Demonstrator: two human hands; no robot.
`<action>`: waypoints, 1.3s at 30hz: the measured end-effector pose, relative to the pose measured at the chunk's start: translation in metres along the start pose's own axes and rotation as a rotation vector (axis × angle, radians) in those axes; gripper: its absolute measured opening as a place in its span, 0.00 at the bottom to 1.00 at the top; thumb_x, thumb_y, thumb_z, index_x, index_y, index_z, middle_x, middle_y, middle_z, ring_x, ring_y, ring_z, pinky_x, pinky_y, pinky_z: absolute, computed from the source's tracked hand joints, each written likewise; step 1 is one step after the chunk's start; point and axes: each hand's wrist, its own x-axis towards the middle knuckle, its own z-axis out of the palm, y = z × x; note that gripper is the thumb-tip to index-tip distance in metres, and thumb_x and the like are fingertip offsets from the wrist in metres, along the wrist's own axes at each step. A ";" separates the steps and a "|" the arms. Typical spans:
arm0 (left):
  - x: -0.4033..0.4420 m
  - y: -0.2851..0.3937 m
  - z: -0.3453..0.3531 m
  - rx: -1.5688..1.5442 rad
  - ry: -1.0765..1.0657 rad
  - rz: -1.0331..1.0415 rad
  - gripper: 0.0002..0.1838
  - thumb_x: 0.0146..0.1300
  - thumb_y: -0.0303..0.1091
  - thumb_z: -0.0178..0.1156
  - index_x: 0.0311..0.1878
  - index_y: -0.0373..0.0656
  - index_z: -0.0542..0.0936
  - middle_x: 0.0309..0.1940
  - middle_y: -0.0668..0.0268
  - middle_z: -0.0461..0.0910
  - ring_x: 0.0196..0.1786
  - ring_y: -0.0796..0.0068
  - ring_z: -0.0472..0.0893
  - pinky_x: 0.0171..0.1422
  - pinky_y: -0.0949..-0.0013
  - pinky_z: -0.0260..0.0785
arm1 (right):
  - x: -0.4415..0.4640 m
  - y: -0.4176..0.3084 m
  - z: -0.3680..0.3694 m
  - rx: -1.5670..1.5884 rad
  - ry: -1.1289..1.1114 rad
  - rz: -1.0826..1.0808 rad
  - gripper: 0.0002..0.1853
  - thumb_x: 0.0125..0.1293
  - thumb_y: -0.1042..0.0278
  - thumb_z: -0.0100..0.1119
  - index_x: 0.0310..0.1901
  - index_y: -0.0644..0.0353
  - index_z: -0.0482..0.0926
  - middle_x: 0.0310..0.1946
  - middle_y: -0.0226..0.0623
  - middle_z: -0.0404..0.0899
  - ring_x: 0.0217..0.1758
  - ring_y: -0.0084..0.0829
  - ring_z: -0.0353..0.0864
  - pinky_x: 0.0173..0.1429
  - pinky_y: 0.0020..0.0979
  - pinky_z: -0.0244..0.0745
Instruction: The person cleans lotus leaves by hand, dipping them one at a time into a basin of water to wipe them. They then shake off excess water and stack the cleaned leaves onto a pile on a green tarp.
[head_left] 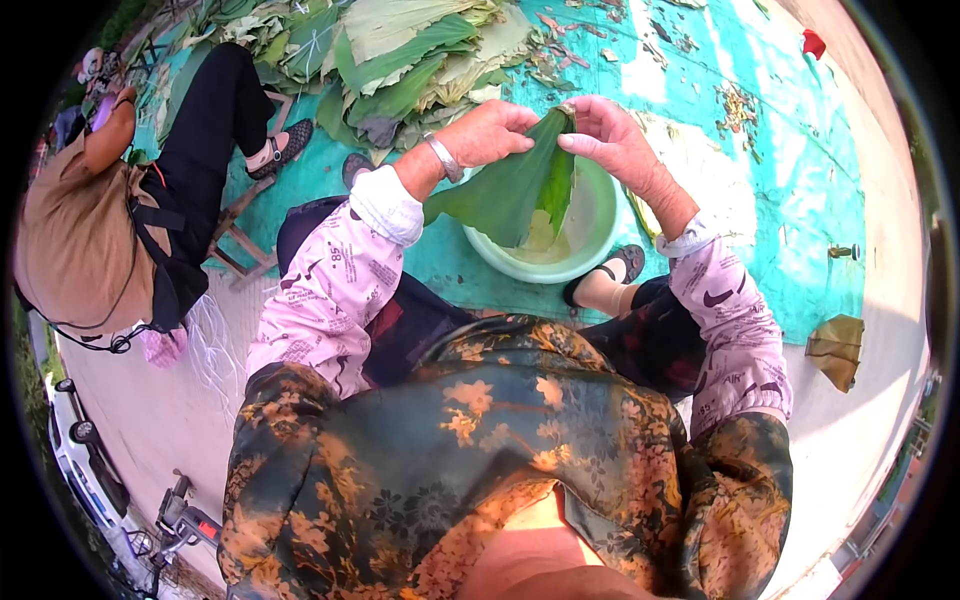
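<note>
A large green leaf (510,190) is held up between my two hands above a pale green basin (530,272). My left hand (487,137) pinches the leaf's upper left edge, with a silver bracelet at the wrist. My right hand (618,145) has its thumb and fingers closed on the leaf's top tip. The leaf hangs folded, its lower end spread toward the left over the basin's rim. Inside the basin lies a yellowish leaf piece (541,232), partly hidden by the green leaf.
Stacked leaves (415,60) lie on a turquoise sheet (800,200) beyond the basin. A co-worker (90,230) sits at the left beside a wooden stool (240,240). Scraps (738,112) and a brown folded piece (835,352) are at the right.
</note>
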 end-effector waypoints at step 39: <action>-0.013 0.067 -0.010 0.339 0.709 0.212 0.08 0.53 0.31 0.55 0.32 0.36 0.77 0.24 0.56 0.77 0.29 0.64 0.77 0.35 0.65 0.68 | -0.063 0.278 0.044 -1.108 -0.214 0.285 0.24 0.61 0.54 0.48 0.58 0.49 0.63 0.59 0.35 0.62 0.63 0.38 0.59 0.58 0.48 0.57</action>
